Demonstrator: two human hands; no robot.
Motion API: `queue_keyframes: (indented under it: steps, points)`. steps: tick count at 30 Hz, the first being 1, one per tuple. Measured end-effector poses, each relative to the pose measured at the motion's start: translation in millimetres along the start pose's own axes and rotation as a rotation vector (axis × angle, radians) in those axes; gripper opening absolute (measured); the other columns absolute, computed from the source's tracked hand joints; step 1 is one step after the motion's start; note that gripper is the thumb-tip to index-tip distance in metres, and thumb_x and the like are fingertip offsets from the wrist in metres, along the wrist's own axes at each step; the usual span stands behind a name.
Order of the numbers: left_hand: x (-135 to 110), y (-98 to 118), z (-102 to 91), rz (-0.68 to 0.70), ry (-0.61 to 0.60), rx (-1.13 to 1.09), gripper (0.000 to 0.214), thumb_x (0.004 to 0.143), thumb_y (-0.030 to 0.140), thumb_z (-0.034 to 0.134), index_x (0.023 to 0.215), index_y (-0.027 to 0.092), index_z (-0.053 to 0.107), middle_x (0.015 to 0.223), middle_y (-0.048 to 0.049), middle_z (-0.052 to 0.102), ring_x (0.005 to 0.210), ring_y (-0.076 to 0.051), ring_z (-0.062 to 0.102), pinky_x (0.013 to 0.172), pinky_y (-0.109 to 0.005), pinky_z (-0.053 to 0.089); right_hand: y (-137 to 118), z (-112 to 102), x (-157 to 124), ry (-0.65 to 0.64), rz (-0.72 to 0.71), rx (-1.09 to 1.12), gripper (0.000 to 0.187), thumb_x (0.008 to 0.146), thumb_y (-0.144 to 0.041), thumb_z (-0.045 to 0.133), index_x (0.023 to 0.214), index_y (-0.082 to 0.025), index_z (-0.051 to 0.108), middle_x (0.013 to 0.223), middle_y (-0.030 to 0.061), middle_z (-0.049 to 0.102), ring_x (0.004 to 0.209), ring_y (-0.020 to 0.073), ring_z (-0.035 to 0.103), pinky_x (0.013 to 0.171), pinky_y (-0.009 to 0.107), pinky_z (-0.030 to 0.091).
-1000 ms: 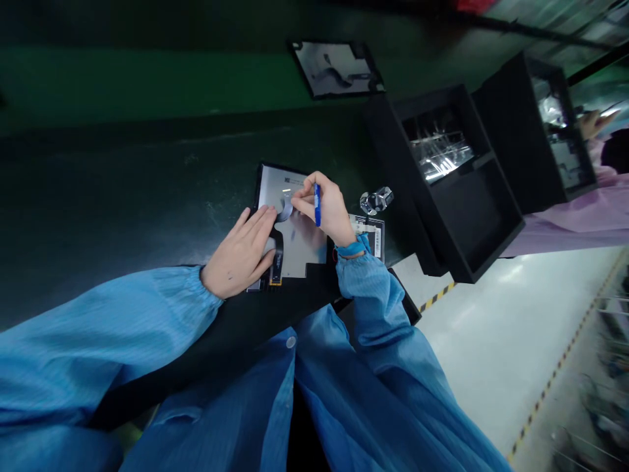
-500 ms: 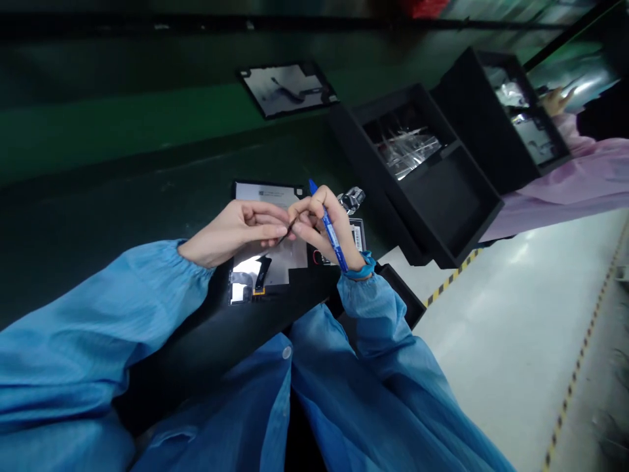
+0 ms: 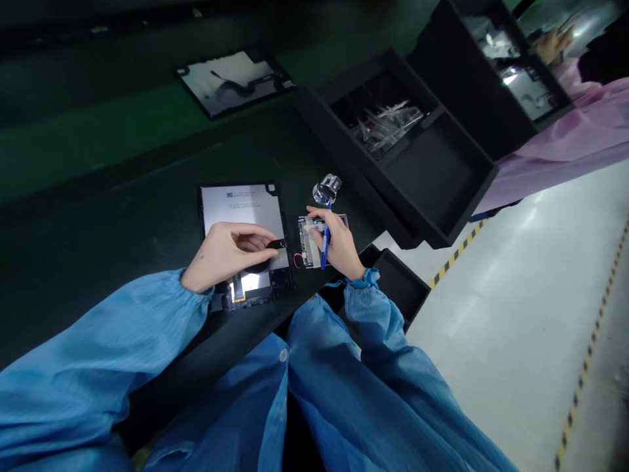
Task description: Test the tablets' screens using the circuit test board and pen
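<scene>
Flat screen panel with pale grey back and black frame (image 3: 246, 213), near the front edge of the dark green worktop (image 3: 122, 216), both hands at work.
Left hand (image 3: 228, 252): above the panel, thumb and fingers pinched on the end of a flat black ribbon cable (image 3: 276, 244). Right hand (image 3: 341, 249): fingers partly curled, keeping hold of a slim blue pen (image 3: 325, 252); thumb and forefinger parted over a small rectangular circuit board with whitish strip (image 3: 309, 249), contact unclear. Board: just right of the panel, near the worktop's front edge. Shiny silvery rolled piece (image 3: 327, 189): just behind the board. Black two-compartment box (image 3: 442, 190): at the worktop's right edge, clear plastic pieces (image 3: 390, 128) inside.
</scene>
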State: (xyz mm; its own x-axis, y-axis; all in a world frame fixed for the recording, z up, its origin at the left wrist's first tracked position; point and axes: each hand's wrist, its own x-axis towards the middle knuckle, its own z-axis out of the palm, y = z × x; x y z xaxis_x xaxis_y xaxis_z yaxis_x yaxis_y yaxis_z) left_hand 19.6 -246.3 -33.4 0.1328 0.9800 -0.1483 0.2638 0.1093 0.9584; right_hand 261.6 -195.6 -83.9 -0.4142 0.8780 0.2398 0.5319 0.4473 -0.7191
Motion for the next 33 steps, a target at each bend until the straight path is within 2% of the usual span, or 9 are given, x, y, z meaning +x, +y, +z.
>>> queue_keyframes:
  steps: [7, 9, 12, 16, 22, 25, 28, 30, 33]
  points:
    - [-8, 0, 21.4, 0.324, 0.041, 0.385, 0.017, 0.087, 0.028, 0.065, 0.089, 0.016, 0.077, 0.083, -0.0053, 0.076, 0.066, -0.015, 0.065, 0.066, -0.031, 0.057, -12, 0, -24, 0.026, 0.023, 0.039, 0.02, 0.096, -0.021, 0.052, 0.115, -0.024, 0.058, 0.135, 0.0069, 0.065, 0.125, 0.0252, 0.057, 0.106, 0.045, 0.045]
    - [-9, 0, 24.6, 0.334, 0.024, 0.419, 0.017, 0.088, 0.025, 0.062, 0.09, 0.016, 0.077, 0.083, -0.0047, 0.075, 0.066, -0.015, 0.064, 0.066, -0.03, 0.056, -17, 0, -28, 0.077, 0.032, 0.053, 0.017, 0.096, -0.021, 0.052, 0.111, -0.025, 0.06, 0.131, 0.006, 0.067, 0.122, 0.025, 0.059, 0.105, 0.045, 0.044]
    - [-11, 1, 26.2, 0.292, 0.021, 0.402, 0.016, 0.089, 0.023, 0.062, 0.092, 0.016, 0.077, 0.087, -0.0051, 0.075, 0.07, -0.016, 0.066, 0.066, -0.029, 0.056, -29, 2, -31, 0.153, 0.091, 0.122, 0.007, 0.095, -0.025, 0.058, 0.101, -0.026, 0.062, 0.11, 0.0034, 0.073, 0.105, 0.0226, 0.065, 0.096, 0.04, 0.049]
    - [-13, 1, 26.7, 0.296, 0.039, 0.42, 0.018, 0.09, 0.023, 0.062, 0.097, 0.017, 0.076, 0.086, -0.0041, 0.074, 0.07, -0.016, 0.065, 0.067, -0.029, 0.055, -43, 7, -29, 0.055, 0.137, 0.312, 0.009, 0.089, -0.028, 0.067, 0.092, -0.024, 0.06, 0.085, -0.0017, 0.067, 0.078, 0.0152, 0.065, 0.075, 0.029, 0.052]
    - [-11, -1, 26.5, 0.36, 0.02, 0.525, 0.019, 0.092, 0.031, 0.062, 0.1, 0.019, 0.075, 0.089, -0.0037, 0.076, 0.063, -0.014, 0.063, 0.065, -0.029, 0.053, -45, 10, -21, -0.003, 0.195, 0.397, 0.014, 0.089, -0.031, 0.064, 0.086, -0.023, 0.053, 0.078, -0.0038, 0.062, 0.065, 0.0118, 0.058, 0.064, 0.025, 0.047]
    - [-8, 0, 27.1, 0.371, 0.027, 0.561, 0.017, 0.091, 0.028, 0.061, 0.097, 0.02, 0.075, 0.085, -0.0023, 0.076, 0.061, -0.014, 0.061, 0.062, -0.029, 0.051, -40, 6, -20, 0.053, 0.182, 0.36, 0.01, 0.093, -0.031, 0.061, 0.09, -0.024, 0.054, 0.087, -0.0017, 0.065, 0.073, 0.0138, 0.062, 0.069, 0.027, 0.05]
    - [-3, 2, 30.0, 0.372, 0.053, 0.625, 0.015, 0.088, 0.025, 0.062, 0.093, 0.019, 0.075, 0.082, -0.0024, 0.075, 0.067, -0.016, 0.064, 0.065, -0.031, 0.051, -31, 0, -18, 0.149, 0.151, 0.236, 0.006, 0.098, -0.029, 0.054, 0.102, -0.025, 0.056, 0.108, 0.0024, 0.071, 0.101, 0.0194, 0.065, 0.093, 0.036, 0.05]
    - [-1, 3, 32.8, 0.356, 0.062, 0.646, 0.016, 0.087, 0.026, 0.061, 0.092, 0.019, 0.074, 0.087, -0.0032, 0.076, 0.069, -0.017, 0.065, 0.067, -0.032, 0.052, -25, -1, -18, 0.136, 0.138, 0.215, 0.01, 0.1, -0.031, 0.05, 0.108, -0.026, 0.056, 0.118, 0.0033, 0.07, 0.112, 0.021, 0.063, 0.101, 0.039, 0.048]
    - [3, 2, 36.7, 0.325, 0.063, 0.659, 0.017, 0.088, 0.027, 0.06, 0.091, 0.021, 0.074, 0.091, -0.0034, 0.076, 0.067, -0.016, 0.065, 0.066, -0.031, 0.052, -20, 0, -20, 0.092, 0.141, 0.255, 0.013, 0.102, -0.033, 0.048, 0.111, -0.027, 0.055, 0.122, 0.0029, 0.069, 0.114, 0.0207, 0.063, 0.102, 0.04, 0.049]
